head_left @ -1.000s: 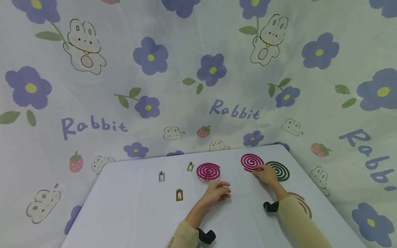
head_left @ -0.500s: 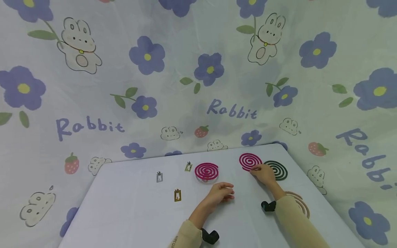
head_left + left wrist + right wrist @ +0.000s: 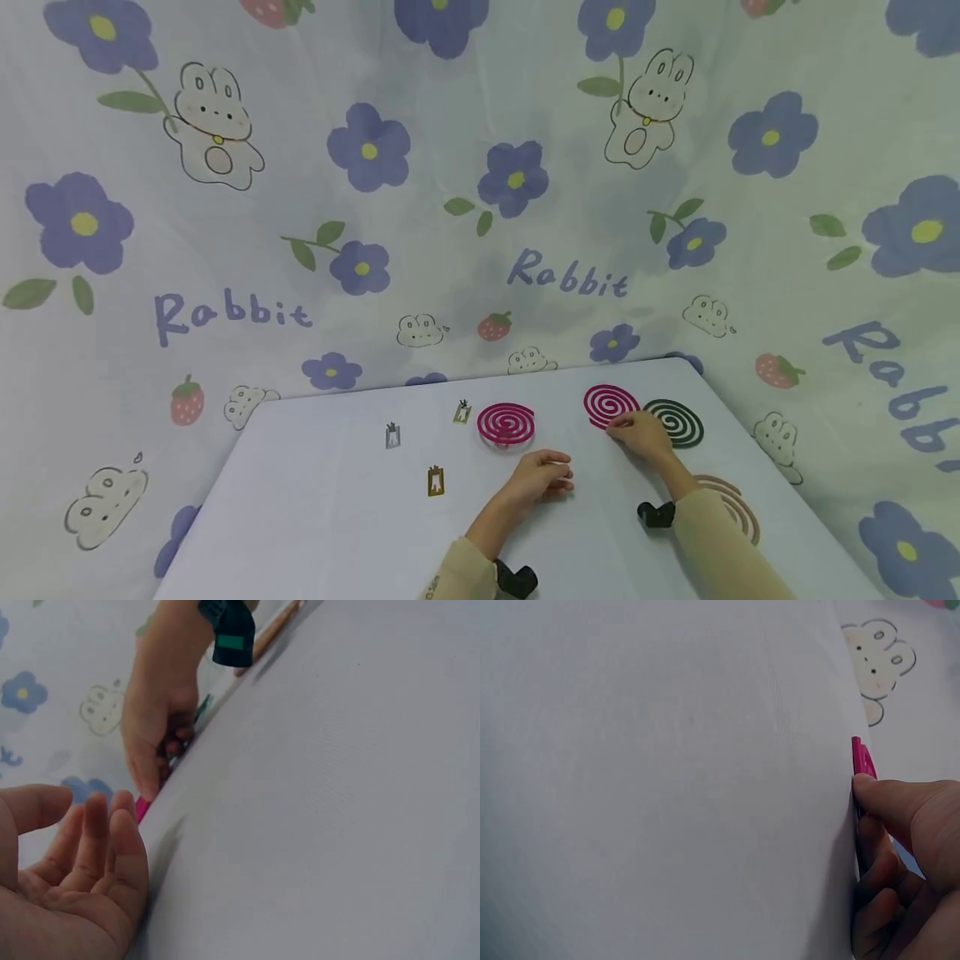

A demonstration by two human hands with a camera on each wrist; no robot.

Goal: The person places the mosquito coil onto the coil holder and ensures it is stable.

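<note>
My right hand (image 3: pixel 643 435) pinches the near edge of a flat pink mosquito coil (image 3: pixel 609 406) at the back right of the table. The right wrist view has the thumb on top of that coil (image 3: pixel 857 754), the other fingers curled beneath. My left hand (image 3: pixel 536 482) hovers with relaxed, loosely bent fingers and holds nothing. It is just in front of a second pink mosquito coil (image 3: pixel 506 424), which appears raised above the tablecloth. In the left wrist view, the left palm (image 3: pixel 82 900) faces up and empty. Beside the right hand lies a dark green coil (image 3: pixel 678 423).
A brown coil (image 3: pixel 738 504) lies partly hidden under the right sleeve (image 3: pixel 723 542). Left of the raised pink coil are three small metal coil stands: a gold one (image 3: pixel 430 482), a silver one (image 3: pixel 387 437) and a pale gold one (image 3: pixel 458 413). A patterned cloth hangs behind the white table (image 3: pixel 300 517).
My left hand has drifted slightly right, away from the raised pink coil. The right hand stays at the edge of its coil. The head view has shifted a little.
</note>
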